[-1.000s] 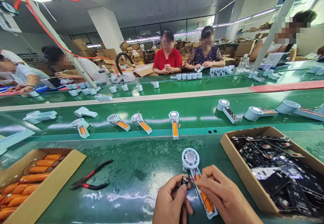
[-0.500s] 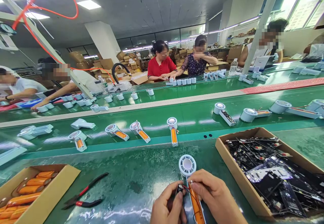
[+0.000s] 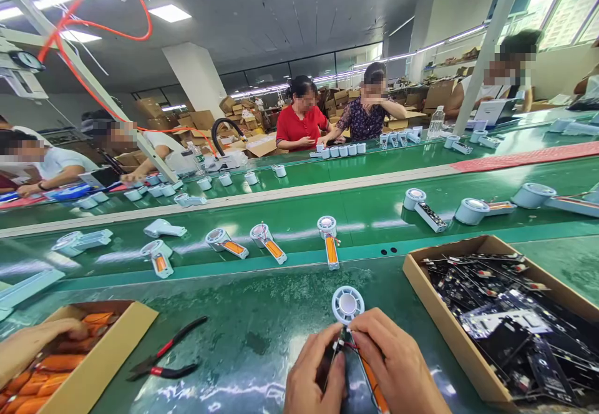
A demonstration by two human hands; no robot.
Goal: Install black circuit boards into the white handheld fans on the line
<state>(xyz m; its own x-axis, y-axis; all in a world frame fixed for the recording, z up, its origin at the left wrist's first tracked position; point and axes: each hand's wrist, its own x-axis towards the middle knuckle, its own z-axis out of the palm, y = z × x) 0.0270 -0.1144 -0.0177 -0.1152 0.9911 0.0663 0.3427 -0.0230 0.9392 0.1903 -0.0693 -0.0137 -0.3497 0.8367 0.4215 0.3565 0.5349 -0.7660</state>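
In front of me on the green bench lies a light-blue fan housing (image 3: 347, 305) with a round grille head and an orange battery (image 3: 373, 384) in its handle. Close below the head, my left hand (image 3: 314, 373) pinches a small dark circuit board (image 3: 337, 343) edge-on. My right hand (image 3: 392, 356) has its thumb and forefinger closed on a small white connector (image 3: 349, 335) with thin red and black wires, right against the board. Whether the connector is seated in the board is hidden by the fingers.
A cardboard box of circuit boards (image 3: 412, 270) stands at right. At left, another person's hand (image 3: 42, 342) reaches into a box of orange batteries (image 3: 122, 345). Red-handled cutters (image 3: 163, 355) lie beside it. Several fan housings (image 3: 331, 245) sit on the conveyor beyond; co-workers sit across.
Both my hands have come together just below the fan head, bringing board and connector close. Another person's hand has entered the battery box at left. The view has shifted slightly.
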